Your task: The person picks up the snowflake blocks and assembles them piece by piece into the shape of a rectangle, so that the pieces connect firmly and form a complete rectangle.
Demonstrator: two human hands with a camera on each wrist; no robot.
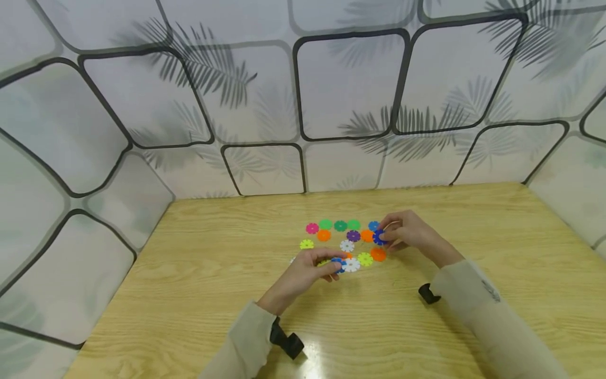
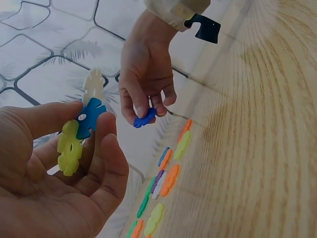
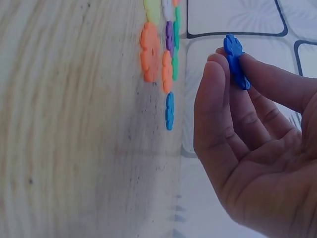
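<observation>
My left hand (image 1: 307,268) pinches a blue notched snowflake disc (image 2: 90,119) between thumb and fingers. A white disc (image 2: 93,84) and a yellow disc (image 2: 69,148) are joined to opposite sides of that blue one, making a short chain. Farther right, my right hand (image 1: 414,234) pinches a single dark blue snowflake disc (image 3: 235,62) by thumb and fingertips, raised off the table. The dark blue disc and the chain are apart. Loose discs lie between and beyond both hands, among them an orange disc (image 1: 377,255) and a purple disc (image 1: 353,236).
Several more flat discs lie on the wooden table (image 1: 213,295), including a pink disc (image 1: 312,228), a dark green disc (image 1: 340,226) and a yellow disc (image 1: 306,244). Leaf-patterned wall panels (image 1: 350,89) stand behind the table. Each wrist wears a black strap mount (image 1: 286,339).
</observation>
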